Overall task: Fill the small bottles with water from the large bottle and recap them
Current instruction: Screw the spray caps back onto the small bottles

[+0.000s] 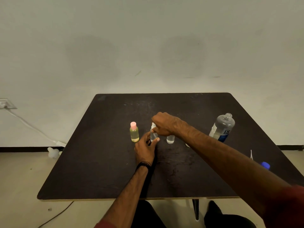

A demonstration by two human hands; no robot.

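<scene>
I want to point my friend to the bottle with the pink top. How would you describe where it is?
Start at the dark table against the pale wall. Near its middle stands a short row of small bottles, and the pink-capped bottle is at the row's left end, just left of the clear bottle the two hands are working on. It alone has a pink cap and yellowish-green contents; the others look clear.

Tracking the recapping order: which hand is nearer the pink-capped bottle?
Left. The left hand sits just beside the pink-capped bottle, holding the middle bottle; the right hand is farther right, above that bottle.
</scene>
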